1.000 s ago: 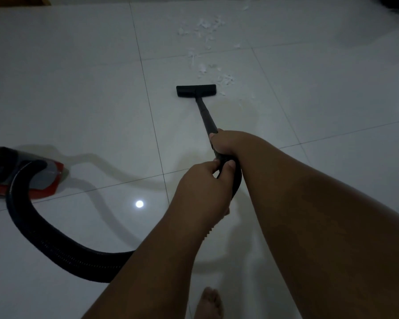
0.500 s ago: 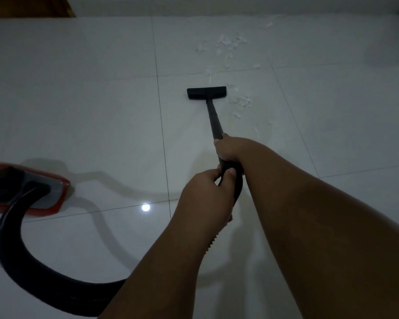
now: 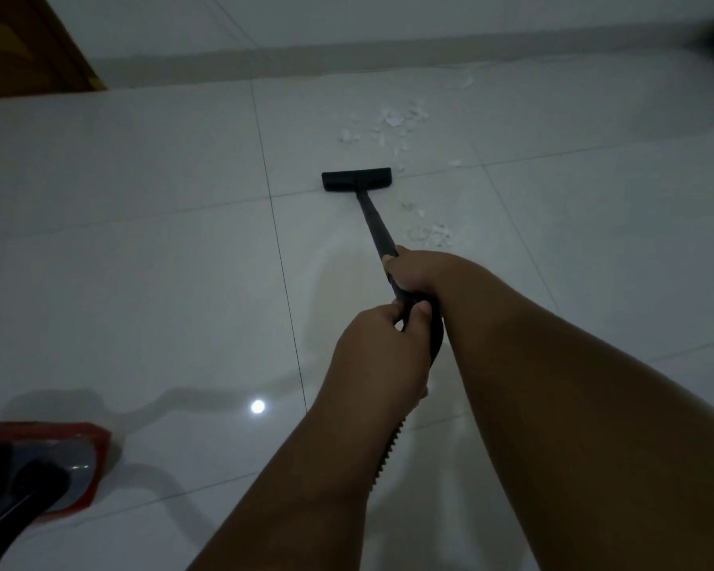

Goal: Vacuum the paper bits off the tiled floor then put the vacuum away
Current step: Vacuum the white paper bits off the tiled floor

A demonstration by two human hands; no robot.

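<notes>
Both hands hold the black wand (image 3: 374, 224) tight, the right hand (image 3: 415, 274) just ahead of the left hand (image 3: 382, 356). Far past them, the nozzle (image 3: 356, 179) sits beside the paper bits (image 3: 396, 121). I'd push forward slowly, flat on the floor (image 3: 141, 241).

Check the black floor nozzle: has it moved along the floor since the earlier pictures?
Yes. The floor nozzle has gone forward, away from the person: it was short of the crosswise tile joint and now lies just beyond it, nearer the far paper bits.
</notes>
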